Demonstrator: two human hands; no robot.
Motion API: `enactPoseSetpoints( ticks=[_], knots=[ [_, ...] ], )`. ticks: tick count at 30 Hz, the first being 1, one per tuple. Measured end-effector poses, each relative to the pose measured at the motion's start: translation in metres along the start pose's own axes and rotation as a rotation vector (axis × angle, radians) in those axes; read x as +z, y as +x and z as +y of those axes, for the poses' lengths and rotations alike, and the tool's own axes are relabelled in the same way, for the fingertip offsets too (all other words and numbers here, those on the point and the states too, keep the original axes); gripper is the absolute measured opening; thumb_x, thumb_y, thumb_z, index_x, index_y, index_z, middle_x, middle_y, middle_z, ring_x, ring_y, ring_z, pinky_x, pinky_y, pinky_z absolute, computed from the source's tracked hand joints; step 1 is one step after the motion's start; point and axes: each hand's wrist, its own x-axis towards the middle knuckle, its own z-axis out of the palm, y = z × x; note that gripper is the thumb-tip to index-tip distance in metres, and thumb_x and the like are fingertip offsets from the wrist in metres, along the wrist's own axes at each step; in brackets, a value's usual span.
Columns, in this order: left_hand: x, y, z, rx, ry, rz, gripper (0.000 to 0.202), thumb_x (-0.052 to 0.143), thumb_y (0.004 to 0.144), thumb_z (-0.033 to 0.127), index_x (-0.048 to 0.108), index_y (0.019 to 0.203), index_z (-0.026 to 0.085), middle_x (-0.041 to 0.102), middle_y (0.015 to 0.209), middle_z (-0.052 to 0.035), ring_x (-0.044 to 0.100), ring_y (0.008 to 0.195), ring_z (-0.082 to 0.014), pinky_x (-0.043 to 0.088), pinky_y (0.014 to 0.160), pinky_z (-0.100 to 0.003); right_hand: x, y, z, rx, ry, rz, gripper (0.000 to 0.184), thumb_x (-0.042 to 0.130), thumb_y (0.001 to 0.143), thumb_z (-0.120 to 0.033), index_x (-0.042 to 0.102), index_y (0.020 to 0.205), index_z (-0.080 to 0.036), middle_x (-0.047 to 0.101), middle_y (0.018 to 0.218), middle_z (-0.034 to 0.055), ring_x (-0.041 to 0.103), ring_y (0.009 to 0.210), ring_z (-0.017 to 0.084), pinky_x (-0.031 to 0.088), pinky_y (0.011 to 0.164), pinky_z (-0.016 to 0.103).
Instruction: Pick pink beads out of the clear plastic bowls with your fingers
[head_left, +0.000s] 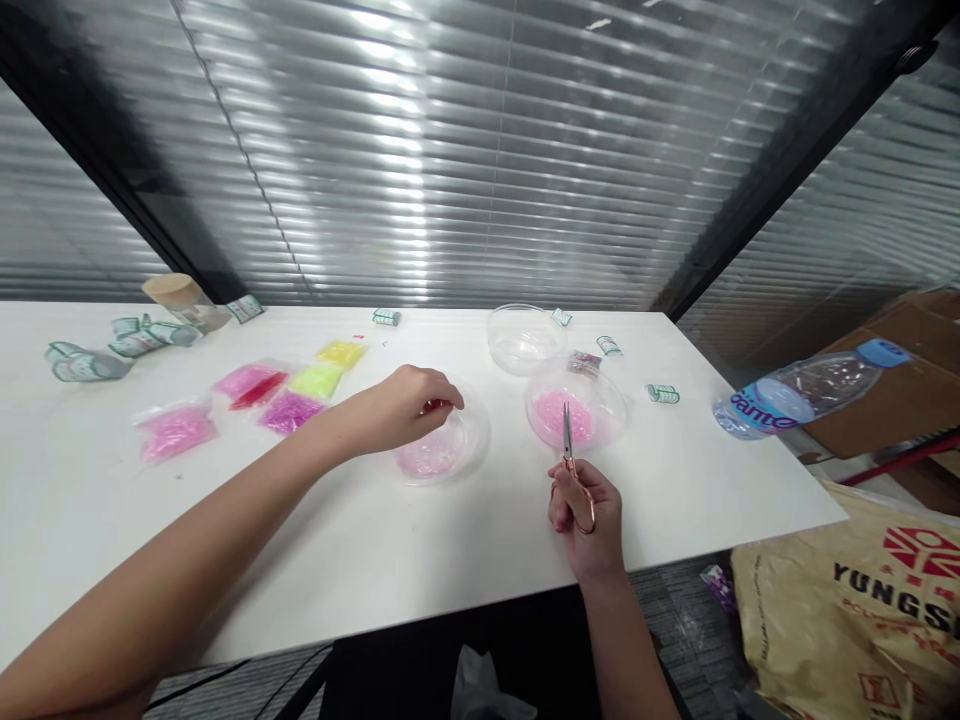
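My left hand (401, 408) reaches over a clear bowl (472, 450) of pale pink beads, its fingers pinched on a small red thing (436, 405). Nearer the table's front edge, my right hand (589, 515) grips rose-gold scissors (570, 450) by the handles, blades closed and pointing away. The blade tips lie over a second clear bowl (611, 405) that holds brighter pink beads. A third clear bowl (521, 340) stands behind them with nothing visible in it.
Small bags of pink, red, magenta and yellow beads (285, 390) lie at left on the white table (360, 560). Green-white thread spools (90, 362) are scattered at far left and back. A water bottle (806, 390) lies at the right edge. A brown sack (862, 610) sits on the floor.
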Motion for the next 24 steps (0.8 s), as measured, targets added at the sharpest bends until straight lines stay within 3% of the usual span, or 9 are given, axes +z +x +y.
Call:
enactPoseSetpoints(
  ticks=[4, 12, 17, 24],
  knots=[
    [-0.007, -0.001, -0.001, 0.002, -0.091, -0.023, 0.025, 0.044, 0.092, 0.026, 0.066, 0.102, 0.021, 0.070, 0.100, -0.0011, 0.064, 0.084, -0.0141, 0.049, 0.072, -0.025, -0.001, -0.004, 0.002, -0.028, -0.106, -0.077, 0.031, 0.077, 0.071, -0.044, 0.060, 0.071, -0.017, 0.040, 0.044, -0.0088, 0.033, 0.035, 0.005, 0.025, 0.035, 0.018],
    [-0.005, -0.001, 0.012, 0.157, -0.338, -0.107, 0.018, 0.047, 0.093, 0.023, 0.063, 0.102, 0.021, 0.067, 0.103, -0.0018, 0.061, 0.089, -0.0125, 0.048, 0.072, -0.022, 0.002, -0.010, -0.006, -0.049, -0.295, -0.454, 0.028, 0.081, 0.064, -0.035, 0.060, 0.071, -0.018, 0.036, 0.048, -0.0088, 0.029, 0.044, 0.006, 0.025, 0.042, 0.020],
    [0.004, -0.001, 0.021, 0.274, -0.353, -0.102, 0.021, 0.045, 0.095, 0.023, 0.062, 0.108, 0.021, 0.061, 0.107, -0.0046, 0.058, 0.090, -0.0126, 0.047, 0.072, -0.023, 0.001, -0.009, -0.007, -0.059, -0.338, -0.501, 0.027, 0.082, 0.060, -0.031, 0.061, 0.069, -0.018, 0.038, 0.049, -0.0085, 0.028, 0.046, 0.006, 0.024, 0.045, 0.022],
    [0.013, -0.002, 0.025, 0.301, -0.332, -0.117, 0.021, 0.045, 0.095, 0.017, 0.062, 0.107, 0.021, 0.055, 0.112, -0.0045, 0.056, 0.089, -0.0109, 0.045, 0.070, -0.021, 0.000, -0.008, -0.005, -0.076, -0.327, -0.530, 0.024, 0.081, 0.061, -0.026, 0.060, 0.068, -0.019, 0.039, 0.049, -0.0085, 0.030, 0.045, 0.006, 0.026, 0.045, 0.022]
  ],
)
